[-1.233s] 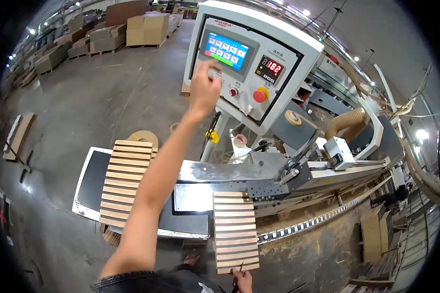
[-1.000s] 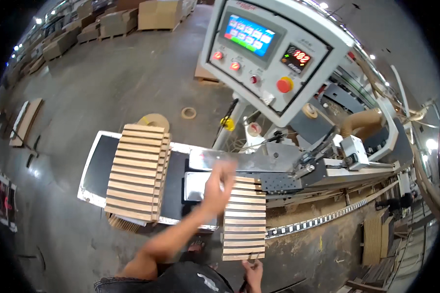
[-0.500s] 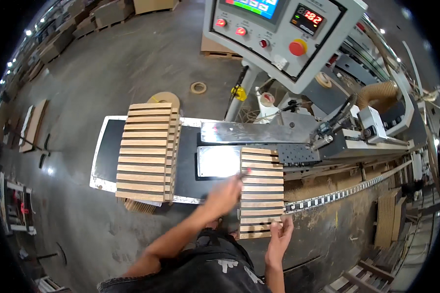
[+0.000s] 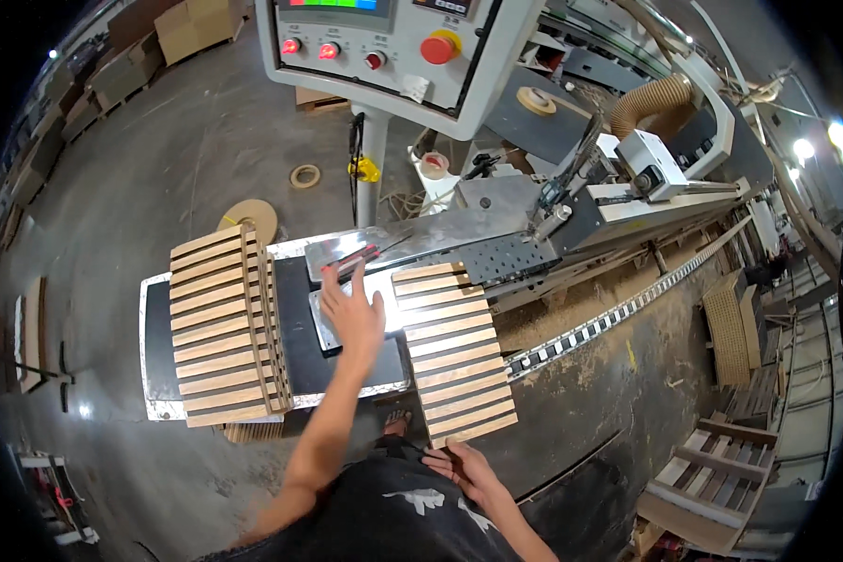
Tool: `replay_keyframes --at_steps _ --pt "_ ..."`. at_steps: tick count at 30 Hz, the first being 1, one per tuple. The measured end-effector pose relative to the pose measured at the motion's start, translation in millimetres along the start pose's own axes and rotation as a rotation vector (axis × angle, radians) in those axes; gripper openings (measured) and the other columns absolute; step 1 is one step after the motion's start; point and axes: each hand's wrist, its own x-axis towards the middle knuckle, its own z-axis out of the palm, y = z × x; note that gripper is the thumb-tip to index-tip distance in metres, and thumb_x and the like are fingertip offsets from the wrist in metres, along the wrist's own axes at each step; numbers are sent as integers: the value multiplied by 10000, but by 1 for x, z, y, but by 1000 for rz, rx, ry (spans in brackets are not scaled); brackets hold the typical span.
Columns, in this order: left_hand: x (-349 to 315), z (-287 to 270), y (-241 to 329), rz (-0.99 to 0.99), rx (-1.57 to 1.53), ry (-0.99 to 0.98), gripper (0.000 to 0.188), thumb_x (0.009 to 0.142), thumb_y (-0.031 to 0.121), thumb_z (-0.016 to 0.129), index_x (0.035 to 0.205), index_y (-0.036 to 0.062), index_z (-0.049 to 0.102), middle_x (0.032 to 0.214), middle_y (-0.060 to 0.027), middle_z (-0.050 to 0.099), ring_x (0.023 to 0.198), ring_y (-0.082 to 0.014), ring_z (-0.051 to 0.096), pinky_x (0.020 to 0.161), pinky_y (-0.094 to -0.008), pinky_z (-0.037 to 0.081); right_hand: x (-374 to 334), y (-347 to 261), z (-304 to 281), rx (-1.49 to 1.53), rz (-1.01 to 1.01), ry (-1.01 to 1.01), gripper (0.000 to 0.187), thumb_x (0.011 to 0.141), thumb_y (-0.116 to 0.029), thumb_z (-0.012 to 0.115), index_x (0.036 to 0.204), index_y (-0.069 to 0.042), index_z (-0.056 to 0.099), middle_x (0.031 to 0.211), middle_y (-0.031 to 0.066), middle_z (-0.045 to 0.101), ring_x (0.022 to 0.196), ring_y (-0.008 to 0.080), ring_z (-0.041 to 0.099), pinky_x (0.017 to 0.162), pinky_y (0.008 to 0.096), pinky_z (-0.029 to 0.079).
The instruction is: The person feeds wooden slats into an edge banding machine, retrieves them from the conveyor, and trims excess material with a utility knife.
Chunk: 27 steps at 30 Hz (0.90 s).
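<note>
A slatted wood panel point(image 4: 451, 351), pale strips over dark gaps, lies beside the machine, its near end reaching past the table edge. My right hand point(image 4: 473, 476) closes on that near end, the fingers partly hidden. My left hand point(image 4: 354, 314) is over a bright metal plate point(image 4: 381, 292), fingers spread. Just beyond its fingertips, a red-handled tool like a screwdriver point(image 4: 354, 258) lies on the metal guide point(image 4: 440, 229). To the left, a stack of similar slatted panels point(image 4: 220, 328) stands on the dark table point(image 4: 300, 361).
A control box point(image 4: 398, 61) with lit buttons overhangs the far side on a post. The machine point(image 4: 628, 215) extends right, with a roller track point(image 4: 618, 318) alongside. Tape rolls point(image 4: 304, 176) lie on the floor beyond the table. A wooden pallet point(image 4: 707, 482) sits at lower right.
My left hand has moved away from the panel to the metal guide and let go of the red-handled tool. My right hand has shifted along the panel's near end. The view has turned.
</note>
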Motion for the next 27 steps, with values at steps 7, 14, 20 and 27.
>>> replay_keyframes --at_steps 7,14,20,27 --pt "-113 35 65 -929 -891 -299 677 856 233 734 1316 -81 350 1229 -269 469 1112 -374 490 1009 -443 362 17 -11 12 -199 -319 122 504 1010 -422 503 1151 61 505 1000 215 688 781 250 696 670 334 569" --pt "-100 85 70 -844 -1041 -417 652 920 289 674 1352 -83 358 1251 -248 523 1127 -280 516 954 -381 420 38 -27 7 -240 -269 183 480 1015 -459 481 1024 16 545 812 166 671 653 226 657 599 322 541" --pt "-92 91 95 -777 -881 -353 706 915 264 678 1389 -92 294 1255 -305 545 1163 -366 551 997 -409 409 52 -36 -15 -282 -358 179 462 1023 -424 487 939 29 515 711 129 643 539 171 572 513 297 468" --pt "-96 122 128 -566 -831 -249 724 897 274 700 1389 -87 311 1245 -300 552 1148 -387 559 1006 -424 399 62 -61 -49 -271 -494 173 398 1047 -368 446 928 -9 570 670 108 633 512 154 566 475 283 455"
